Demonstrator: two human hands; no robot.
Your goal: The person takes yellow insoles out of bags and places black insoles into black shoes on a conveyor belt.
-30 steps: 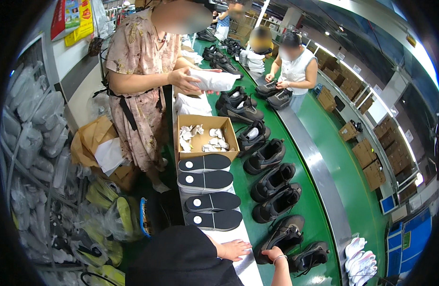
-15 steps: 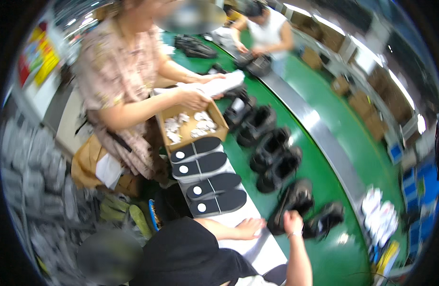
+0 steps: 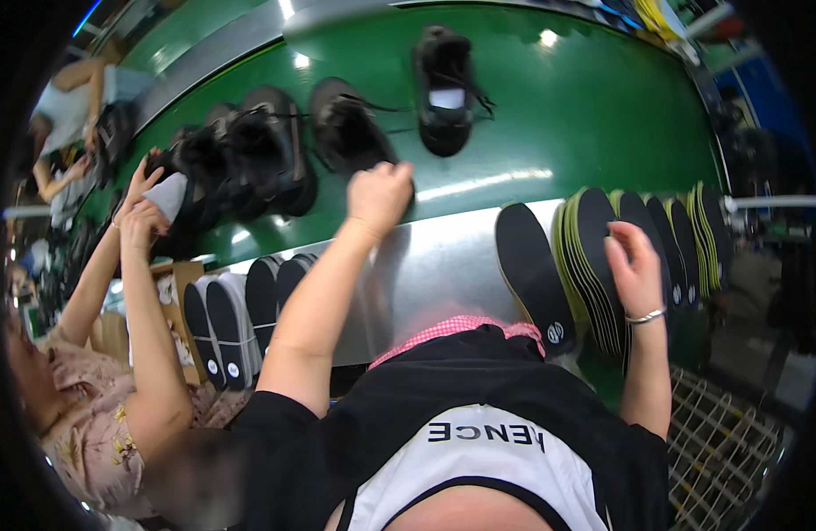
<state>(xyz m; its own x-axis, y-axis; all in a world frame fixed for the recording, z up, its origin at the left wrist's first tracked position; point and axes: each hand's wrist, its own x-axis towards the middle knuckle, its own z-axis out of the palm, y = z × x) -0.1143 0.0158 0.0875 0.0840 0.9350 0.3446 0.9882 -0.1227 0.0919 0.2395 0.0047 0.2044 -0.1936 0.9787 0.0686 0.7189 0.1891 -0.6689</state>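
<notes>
My left hand (image 3: 379,200) is closed at the near end of a dark lace-up shoe (image 3: 344,124), which stands on the green table. The fingers hide that end of the shoe. My right hand (image 3: 636,268), with a thin bracelet at its wrist, hovers by a stack of black insoles with yellow-green edges (image 3: 594,257). Its fingers are curled but apart, holding nothing visible. A single black insole (image 3: 530,265) leans just left of that stack. Beyond my left hand a second dark shoe (image 3: 443,93) stands apart, something white inside it.
More dark shoes (image 3: 268,150) line the table (image 3: 558,115) to the left. Banded black insoles (image 3: 222,327) lie by a carton (image 3: 188,276) near a co-worker's arm (image 3: 151,336); that person handles a pale wad (image 3: 166,196). Further insole stacks (image 3: 707,234) stand right, above a wire rack (image 3: 718,451).
The view has swung to the right. My right hand has left the shoes and moved to the insole stacks. My left hand has gone from the white ledge to a shoe.
</notes>
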